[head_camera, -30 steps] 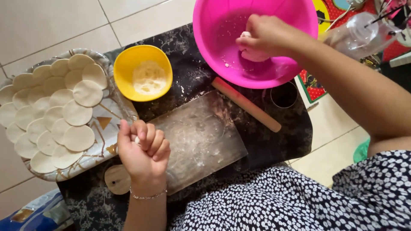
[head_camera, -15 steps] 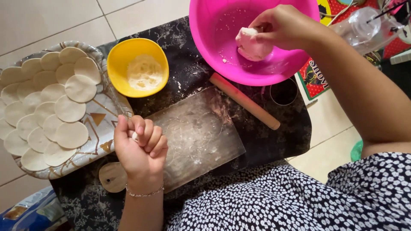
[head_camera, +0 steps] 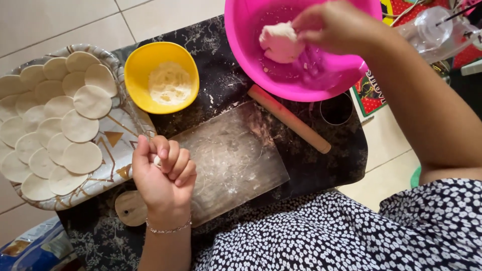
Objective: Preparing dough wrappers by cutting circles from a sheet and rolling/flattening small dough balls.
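The right hand (head_camera: 336, 27) is down inside the round bright pink plastic bowl (head_camera: 251, 55) at the far edge of the dark marbled table top (head_camera: 221, 75), fingers closed on a pale lump of dough (head_camera: 280, 41) that sits against the bowl's inner wall; the left hand (head_camera: 163, 175) hovers over the near left end of the floured wooden board (head_camera: 236, 155), curled shut into a fist on a small white scrap of dough (head_camera: 157, 161) that just shows between the fingers; to my eye the step in hand is pulling a fresh portion off the lump, and what follows would call for carrying it clear of the bowl's rim and down onto the board, where the wooden rolling pin (head_camera: 288, 118) lies slantwise just beyond the board's far right corner, within easy reach; a small yellow bowl of flour (head_camera: 135, 75) stands near the board's far left corner, and the patterned tray (head_camera: 115, 145) hanging over the left edge is crowded with thin round dough discs (head_camera: 80, 157), with only a little bare room at its right side; a round metal cutter ring (head_camera: 335, 108) sits near the right edge under the pink bowl; the middle of the board is the one open stretch, and the left wrist is close to the tray's rim, so a careless swing might brush the discs.
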